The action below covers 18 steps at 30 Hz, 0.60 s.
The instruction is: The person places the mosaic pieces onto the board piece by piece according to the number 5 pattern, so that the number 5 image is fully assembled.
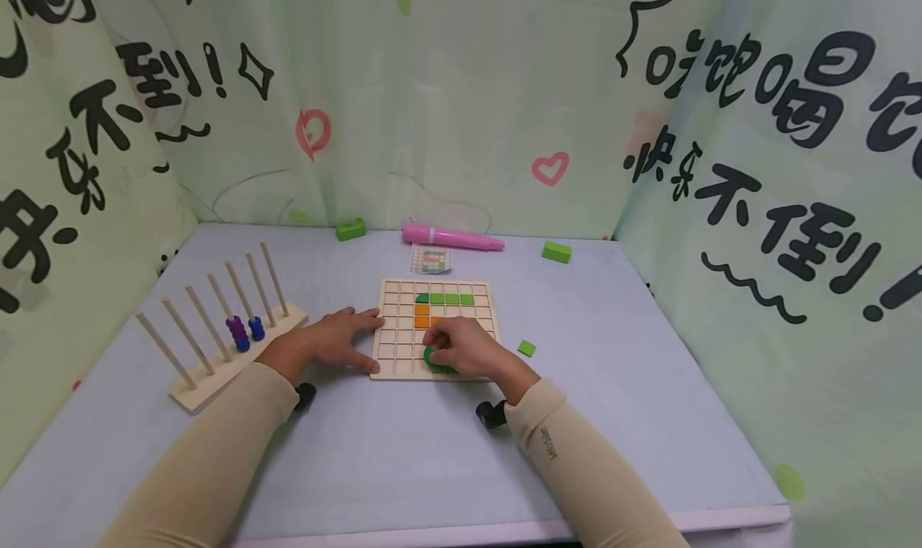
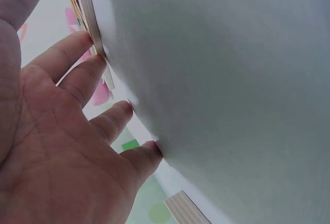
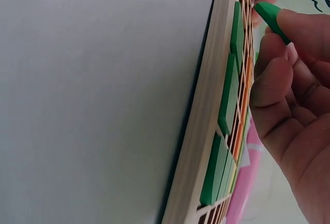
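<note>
A wooden grid board (image 1: 399, 348) lies on the table with small coloured tiles set in its cells. Its upper part carries a row of light green tiles (image 1: 451, 299) and orange tiles (image 1: 422, 316) below. Fingers spread, my left hand (image 1: 331, 338) rests at the board's left edge, fingertips touching the side in the left wrist view. Over the lower middle of the board, my right hand (image 1: 468, 348) pinches a dark green piece with a curved edge (image 3: 271, 20) between thumb and fingers. Beneath it, several dark green tiles (image 3: 228, 97) sit along the near edge, partly hidden in the head view.
At left stands a wooden peg rack (image 1: 209, 384) with purple and blue beads (image 1: 238, 330). Behind the board lie a printed card (image 1: 430, 260), a pink marker (image 1: 454, 237) and two green blocks (image 1: 557, 251). One loose light green tile (image 1: 527, 348) lies right of the board.
</note>
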Each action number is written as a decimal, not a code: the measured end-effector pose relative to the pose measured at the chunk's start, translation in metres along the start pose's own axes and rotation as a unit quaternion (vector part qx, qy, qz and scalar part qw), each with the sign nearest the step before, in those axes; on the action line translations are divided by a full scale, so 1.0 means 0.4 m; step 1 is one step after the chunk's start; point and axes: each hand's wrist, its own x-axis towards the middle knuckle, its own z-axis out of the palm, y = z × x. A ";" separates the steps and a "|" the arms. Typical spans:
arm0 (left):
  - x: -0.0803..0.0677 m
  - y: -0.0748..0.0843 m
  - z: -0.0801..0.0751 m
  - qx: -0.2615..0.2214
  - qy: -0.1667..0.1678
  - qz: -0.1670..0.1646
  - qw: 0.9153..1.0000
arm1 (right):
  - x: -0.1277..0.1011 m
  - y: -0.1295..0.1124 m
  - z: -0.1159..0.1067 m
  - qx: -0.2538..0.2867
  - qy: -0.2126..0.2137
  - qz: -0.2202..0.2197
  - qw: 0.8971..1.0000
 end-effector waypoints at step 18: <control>0.000 -0.002 -0.001 -0.004 0.002 -0.003 1.000 | 0.039 -0.031 0.019 -0.059 -0.050 0.029 0.997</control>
